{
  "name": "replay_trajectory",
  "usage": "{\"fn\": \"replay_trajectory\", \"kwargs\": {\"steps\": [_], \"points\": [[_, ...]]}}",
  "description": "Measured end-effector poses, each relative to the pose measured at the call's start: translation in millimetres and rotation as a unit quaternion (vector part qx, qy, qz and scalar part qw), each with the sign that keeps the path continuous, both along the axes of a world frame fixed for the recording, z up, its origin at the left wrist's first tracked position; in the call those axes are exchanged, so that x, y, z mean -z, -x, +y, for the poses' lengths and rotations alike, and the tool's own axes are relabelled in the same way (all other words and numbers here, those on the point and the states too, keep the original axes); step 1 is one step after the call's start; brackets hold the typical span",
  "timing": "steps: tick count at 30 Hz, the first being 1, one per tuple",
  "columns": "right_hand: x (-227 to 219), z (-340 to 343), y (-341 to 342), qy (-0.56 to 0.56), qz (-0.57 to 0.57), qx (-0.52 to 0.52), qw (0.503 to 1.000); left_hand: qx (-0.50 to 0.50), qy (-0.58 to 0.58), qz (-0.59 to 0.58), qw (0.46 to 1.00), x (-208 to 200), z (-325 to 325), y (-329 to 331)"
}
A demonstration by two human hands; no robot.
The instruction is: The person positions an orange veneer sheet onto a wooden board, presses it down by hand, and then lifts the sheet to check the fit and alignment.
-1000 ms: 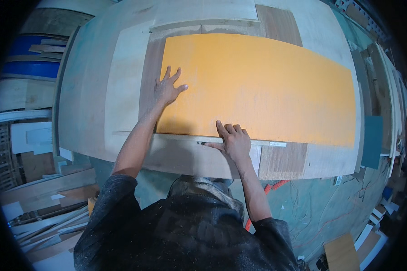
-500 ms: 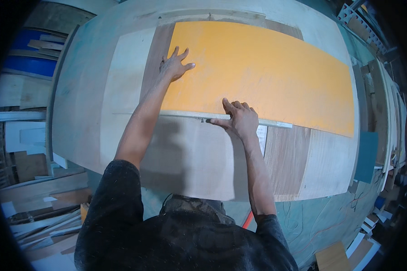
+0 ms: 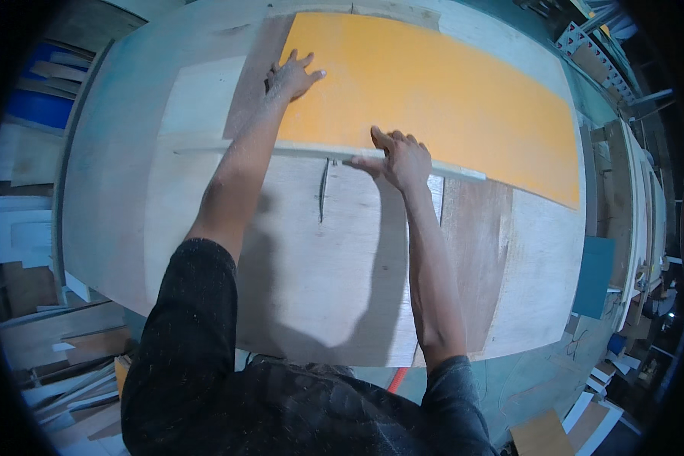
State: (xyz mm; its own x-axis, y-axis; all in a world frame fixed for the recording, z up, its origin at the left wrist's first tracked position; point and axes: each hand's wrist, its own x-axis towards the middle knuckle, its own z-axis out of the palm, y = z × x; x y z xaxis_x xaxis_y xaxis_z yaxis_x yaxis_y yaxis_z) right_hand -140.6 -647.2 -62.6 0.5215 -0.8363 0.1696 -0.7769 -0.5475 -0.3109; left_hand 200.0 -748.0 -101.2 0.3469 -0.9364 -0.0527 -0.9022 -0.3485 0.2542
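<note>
A large orange panel lies flat on a pale wooden worktable. My left hand rests with spread fingers on the panel's left edge. Along the panel's near edge runs a long, thin pale strip, reaching left past the panel and under my left forearm. My right hand grips this strip near its right part: the thumb lies along its near side, the other fingers bend over it onto the orange surface. On the bare wood just in front is a narrow dark slit or mark.
Boards and offcuts are heaped at the lower left. Upright sheets lean beyond the right edge, near a dark teal board. A red hose shows beside my body, and wood pieces lie at the lower right.
The whole scene sits higher in the picture, and more of the near tabletop shows, with the dark mark now in full. Both hands keep their places on panel and strip.
</note>
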Motion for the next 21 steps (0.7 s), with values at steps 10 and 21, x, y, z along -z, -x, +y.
{"fn": "replay_trajectory", "kwargs": {"steps": [10, 21], "points": [[-5.0, -20.8, -6.5, -0.017, 0.081, -0.017, 0.996, -0.012, 0.015, -0.025, 1.000, 7.0, -8.7, -1.4], [-1.4, 138.4, 56.7, -0.042, 0.032, -0.028, 0.998, -0.031, -0.046, 0.027, 0.998, -25.0, 162.7, 80.0]]}}
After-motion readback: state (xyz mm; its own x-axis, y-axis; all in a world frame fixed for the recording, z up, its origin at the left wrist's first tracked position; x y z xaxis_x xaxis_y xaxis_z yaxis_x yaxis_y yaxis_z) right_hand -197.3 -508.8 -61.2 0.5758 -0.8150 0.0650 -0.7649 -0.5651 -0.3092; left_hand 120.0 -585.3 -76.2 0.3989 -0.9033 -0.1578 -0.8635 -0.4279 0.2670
